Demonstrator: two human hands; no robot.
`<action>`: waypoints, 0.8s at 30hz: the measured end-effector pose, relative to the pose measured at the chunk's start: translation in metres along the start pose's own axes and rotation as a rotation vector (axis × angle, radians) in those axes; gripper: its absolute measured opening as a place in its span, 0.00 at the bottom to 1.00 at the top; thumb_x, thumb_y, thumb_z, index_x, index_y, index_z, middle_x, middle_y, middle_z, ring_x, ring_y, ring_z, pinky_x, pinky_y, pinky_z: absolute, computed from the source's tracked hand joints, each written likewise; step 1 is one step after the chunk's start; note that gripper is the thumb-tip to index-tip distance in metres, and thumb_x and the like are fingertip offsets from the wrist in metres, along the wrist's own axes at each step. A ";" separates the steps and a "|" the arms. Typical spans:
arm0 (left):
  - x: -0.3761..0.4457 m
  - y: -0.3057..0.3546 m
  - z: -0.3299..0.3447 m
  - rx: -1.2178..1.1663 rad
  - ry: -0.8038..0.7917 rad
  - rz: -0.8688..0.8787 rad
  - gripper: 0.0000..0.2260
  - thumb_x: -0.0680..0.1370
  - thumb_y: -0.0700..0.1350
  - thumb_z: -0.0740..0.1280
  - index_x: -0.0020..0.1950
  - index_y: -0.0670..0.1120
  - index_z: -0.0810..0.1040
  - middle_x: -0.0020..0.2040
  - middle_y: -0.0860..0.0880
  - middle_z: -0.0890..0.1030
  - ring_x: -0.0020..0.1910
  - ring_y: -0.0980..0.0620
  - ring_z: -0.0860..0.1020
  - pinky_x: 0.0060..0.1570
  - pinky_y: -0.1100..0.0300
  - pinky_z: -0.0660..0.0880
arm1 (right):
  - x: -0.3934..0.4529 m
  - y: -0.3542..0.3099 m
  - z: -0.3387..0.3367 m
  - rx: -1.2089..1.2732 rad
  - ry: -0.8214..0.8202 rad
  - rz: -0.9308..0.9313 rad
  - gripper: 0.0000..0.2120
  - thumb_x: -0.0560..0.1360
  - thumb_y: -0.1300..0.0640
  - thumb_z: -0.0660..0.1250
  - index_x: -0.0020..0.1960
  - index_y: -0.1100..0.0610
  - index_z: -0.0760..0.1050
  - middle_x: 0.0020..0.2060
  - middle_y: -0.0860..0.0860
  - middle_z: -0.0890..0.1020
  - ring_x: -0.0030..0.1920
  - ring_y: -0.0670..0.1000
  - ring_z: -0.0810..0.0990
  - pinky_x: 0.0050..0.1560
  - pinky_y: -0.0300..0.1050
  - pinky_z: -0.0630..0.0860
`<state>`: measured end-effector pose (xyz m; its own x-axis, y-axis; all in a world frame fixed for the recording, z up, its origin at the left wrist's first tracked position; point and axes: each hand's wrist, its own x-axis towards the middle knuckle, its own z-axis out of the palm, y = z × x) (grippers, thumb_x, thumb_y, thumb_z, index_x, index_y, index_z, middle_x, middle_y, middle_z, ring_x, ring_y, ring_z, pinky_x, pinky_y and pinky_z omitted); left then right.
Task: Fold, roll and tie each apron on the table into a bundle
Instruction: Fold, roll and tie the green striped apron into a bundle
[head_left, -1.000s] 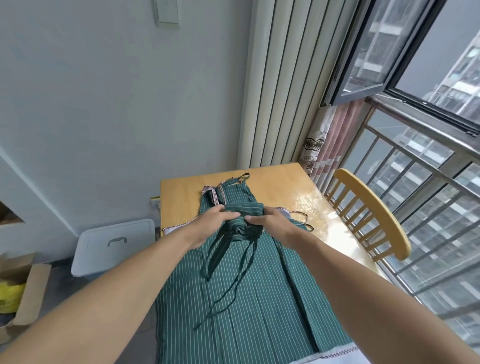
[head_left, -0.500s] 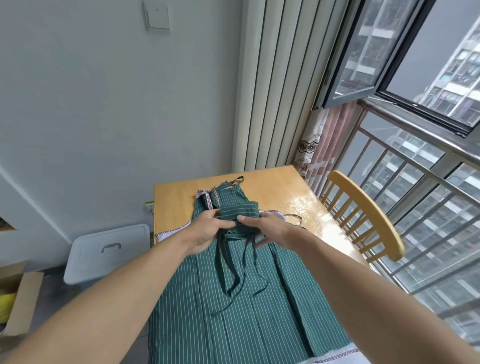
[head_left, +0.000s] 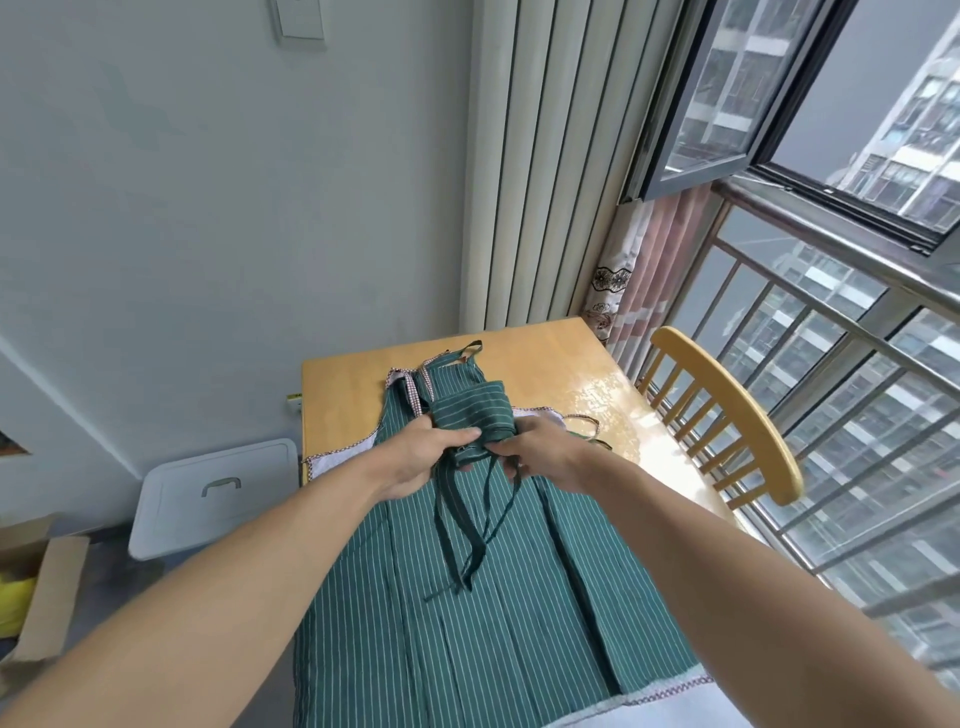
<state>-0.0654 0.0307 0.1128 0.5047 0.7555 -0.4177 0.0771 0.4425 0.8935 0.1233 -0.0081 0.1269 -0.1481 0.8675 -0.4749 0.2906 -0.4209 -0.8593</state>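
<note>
The fingers of the left hand (head_left: 415, 457) curl around the near left end of a rolled apron bundle (head_left: 470, 415), thumb laid across its front, so the hand grips the roll. The right hand (head_left: 540, 457) holds the bundle's near right end, its fingers bent under the roll and pinching the dark green ties (head_left: 467, 525); exactly how many fingers close on the straps cannot be told. The bundle is a short, thick roll of dark green fabric with thin white stripes, held just above a flat green striped apron (head_left: 467, 613) of the same cloth. The ties hang from the bundle's near side in loose loops, their ends resting on the flat apron below. That flat apron lies lengthwise along the wooden table (head_left: 545, 358), bib toward the far edge, hem toward the person. A white apron with red-checked trim (head_left: 340, 457) peeks out from under the flat apron on both sides of the bundle. Right of the bundle, beside the table, stands a yellow wooden chair (head_left: 727, 410); left of it, on the floor, sits a white lidded storage bin (head_left: 213, 493).
</note>
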 end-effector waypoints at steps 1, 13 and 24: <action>0.002 0.001 -0.001 -0.009 0.021 -0.005 0.14 0.80 0.39 0.68 0.65 0.43 0.78 0.59 0.44 0.84 0.56 0.46 0.80 0.54 0.52 0.77 | -0.001 0.003 -0.001 0.007 0.005 -0.008 0.11 0.80 0.62 0.68 0.61 0.65 0.76 0.41 0.55 0.80 0.38 0.51 0.78 0.44 0.47 0.76; 0.005 0.010 -0.009 0.179 0.415 0.057 0.17 0.73 0.43 0.77 0.61 0.47 0.79 0.54 0.48 0.85 0.49 0.48 0.84 0.45 0.57 0.81 | -0.027 -0.027 0.007 -1.081 0.158 -0.342 0.11 0.82 0.47 0.65 0.52 0.52 0.82 0.40 0.48 0.84 0.36 0.48 0.81 0.37 0.44 0.77; -0.036 0.048 -0.006 0.528 -0.181 0.187 0.17 0.73 0.33 0.75 0.59 0.44 0.78 0.54 0.45 0.86 0.55 0.48 0.84 0.62 0.48 0.78 | -0.025 -0.078 -0.049 -0.537 0.053 -0.345 0.14 0.71 0.44 0.76 0.44 0.55 0.83 0.37 0.54 0.83 0.37 0.49 0.76 0.40 0.44 0.71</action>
<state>-0.0852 0.0274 0.1700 0.6860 0.6827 -0.2516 0.3672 -0.0263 0.9298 0.1511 0.0158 0.2150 -0.2748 0.9471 -0.1660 0.6695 0.0645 -0.7400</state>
